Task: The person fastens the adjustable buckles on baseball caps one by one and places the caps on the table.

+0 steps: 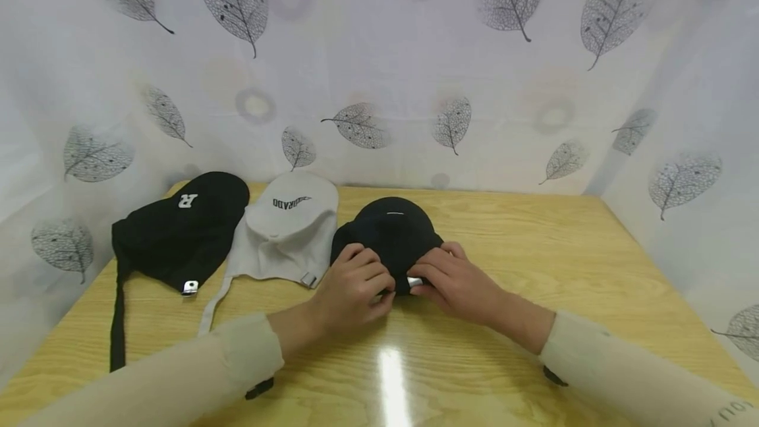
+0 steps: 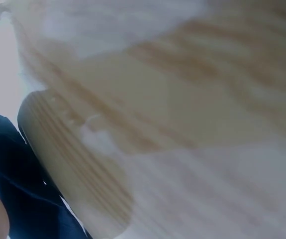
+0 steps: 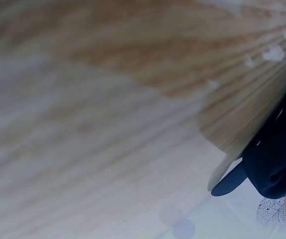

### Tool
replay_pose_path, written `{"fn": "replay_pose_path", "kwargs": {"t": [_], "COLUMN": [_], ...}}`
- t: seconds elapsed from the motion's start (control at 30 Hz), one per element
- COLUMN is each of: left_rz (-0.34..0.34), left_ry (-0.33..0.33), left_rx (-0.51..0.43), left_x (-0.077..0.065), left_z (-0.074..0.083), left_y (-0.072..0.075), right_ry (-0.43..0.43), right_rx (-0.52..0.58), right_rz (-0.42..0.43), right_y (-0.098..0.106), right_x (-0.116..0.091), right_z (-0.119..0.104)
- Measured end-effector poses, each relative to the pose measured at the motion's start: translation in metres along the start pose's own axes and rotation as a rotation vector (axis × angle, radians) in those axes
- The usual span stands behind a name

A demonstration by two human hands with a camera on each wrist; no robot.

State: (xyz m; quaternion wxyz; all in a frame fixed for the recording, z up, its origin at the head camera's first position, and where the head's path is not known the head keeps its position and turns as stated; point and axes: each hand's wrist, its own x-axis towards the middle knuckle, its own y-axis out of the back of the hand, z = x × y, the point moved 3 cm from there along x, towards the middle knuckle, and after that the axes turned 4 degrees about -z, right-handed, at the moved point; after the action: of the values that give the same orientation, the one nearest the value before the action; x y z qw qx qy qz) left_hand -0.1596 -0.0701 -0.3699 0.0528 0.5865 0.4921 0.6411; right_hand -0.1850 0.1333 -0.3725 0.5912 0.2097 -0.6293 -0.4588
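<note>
A dark baseball cap [image 1: 388,236] lies on the table with its rounded brim pointing away from me. My left hand [image 1: 356,285] has its fingers curled at the near left edge of the cap and pinches there. With thumb and fingers, my right hand [image 1: 456,285] grips the near right edge, beside a silver metal buckle [image 1: 414,281]. The strap is mostly hidden behind the fingers. At the left of the left wrist view, the dark cap [image 2: 23,199] shows at the image edge; in the right wrist view, the cap [image 3: 277,154] appears at the right.
To the left lie a light grey cap [image 1: 296,216] with dark lettering and a black cap [image 1: 178,236] with a white R, their straps trailing toward me. The wooden table [image 1: 534,242] reflects a bright light streak. A leaf-patterned curtain [image 1: 403,64] hangs behind and along both sides.
</note>
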Motion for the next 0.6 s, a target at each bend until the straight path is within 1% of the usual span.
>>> {"fn": "replay_pose_path", "kwargs": {"t": [0.23, 0.43, 0.6], "left_rz": [0.000, -0.007, -0.003], "left_ry": [0.010, 0.003, -0.008], "left_rx": [-0.033, -0.035, -0.040], "left_x": [0.0015, 0.0025, 0.0028], "left_z": [0.0006, 0.0015, 0.0021], "left_y": [0.0036, 0.0014, -0.0006], "right_ry": [-0.009, -0.006, -0.013], "right_rx": [0.014, 0.009, 0.011], "right_rz": [-0.009, -0.002, -0.013], "right_y": [0.0006, 0.0007, 0.0003], "right_x": [0.0026, 0.0006, 0.0003], "right_z": [-0.0001, 0.0003, -0.0002]}}
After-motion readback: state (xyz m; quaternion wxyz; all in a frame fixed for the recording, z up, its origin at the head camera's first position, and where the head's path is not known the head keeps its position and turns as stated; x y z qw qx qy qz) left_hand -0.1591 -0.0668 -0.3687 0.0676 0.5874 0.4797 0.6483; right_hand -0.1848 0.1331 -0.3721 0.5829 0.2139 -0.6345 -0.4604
